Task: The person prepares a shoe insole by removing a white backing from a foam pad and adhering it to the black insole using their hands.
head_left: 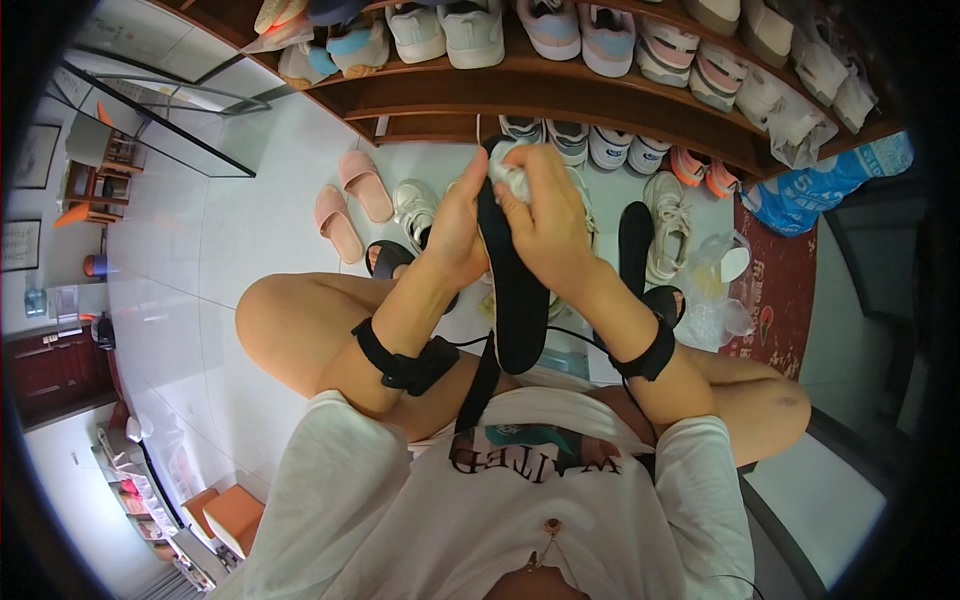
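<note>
Both hands are working together over a black shoe [520,300] held upright between the knees, well above the white tiled floor [250,240]. Left hand [455,235] is closing around the shoe's left edge near its top, fingers wrapped and thumb pressing in. Right hand [545,225] is gripping a crumpled white cloth [510,178] and pressing it against the shoe's far end; its fingers are curled tight over the wad, so little of the cloth is showing. Judging from this, the wiping is reaching the upper part of the shoe, while the lower, nearer stretch is hanging untouched at present; whether that part is already clean I cannot tell, as the dark surface is giving nothing away. Another black shoe [634,240] is lying on the floor to the right, beside pale trainers [668,222], and pink slippers [352,205] are sitting to the left. Wooden shelves [560,95] on the far side are carrying many more shoes.
</note>
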`<state>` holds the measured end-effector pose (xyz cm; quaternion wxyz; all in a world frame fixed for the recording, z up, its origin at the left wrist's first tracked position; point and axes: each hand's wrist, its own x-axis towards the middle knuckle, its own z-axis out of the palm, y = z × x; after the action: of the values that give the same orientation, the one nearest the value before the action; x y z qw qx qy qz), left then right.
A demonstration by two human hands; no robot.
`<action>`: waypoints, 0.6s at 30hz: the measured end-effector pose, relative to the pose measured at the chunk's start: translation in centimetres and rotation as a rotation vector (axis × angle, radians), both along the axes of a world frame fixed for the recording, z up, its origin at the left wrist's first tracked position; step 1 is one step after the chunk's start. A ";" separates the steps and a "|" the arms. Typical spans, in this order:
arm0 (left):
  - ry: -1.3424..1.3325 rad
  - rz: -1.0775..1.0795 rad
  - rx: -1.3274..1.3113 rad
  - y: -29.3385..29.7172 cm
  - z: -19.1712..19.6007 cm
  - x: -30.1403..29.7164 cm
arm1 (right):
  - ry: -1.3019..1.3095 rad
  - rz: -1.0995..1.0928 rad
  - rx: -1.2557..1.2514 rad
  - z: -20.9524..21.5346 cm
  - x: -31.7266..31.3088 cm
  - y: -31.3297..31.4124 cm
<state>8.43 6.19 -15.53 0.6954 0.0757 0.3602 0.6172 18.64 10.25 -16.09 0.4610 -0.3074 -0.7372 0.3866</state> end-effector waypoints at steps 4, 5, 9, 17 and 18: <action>-0.089 0.006 0.117 0.2 -0.7 -0.9 | -0.011 0.117 0.037 -0.8 -0.2 -1.5; -0.064 -0.014 0.101 0.0 -0.8 -0.9 | -0.032 0.171 0.032 -0.8 0.1 -1.8; -0.008 0.073 0.110 0.7 0.1 -1.9 | -0.033 0.298 -0.003 0.4 1.0 -2.4; -0.141 0.139 0.059 1.1 -0.3 -0.9 | -0.068 -0.031 0.221 0.1 -3.3 2.1; -0.130 0.154 0.087 1.1 -0.7 -1.5 | -0.114 -0.018 0.163 0.4 -3.1 0.8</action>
<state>6.98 7.31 -16.23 0.6637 0.0378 0.2920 0.6876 15.53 11.07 -15.66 0.4453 -0.2967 -0.7886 0.3030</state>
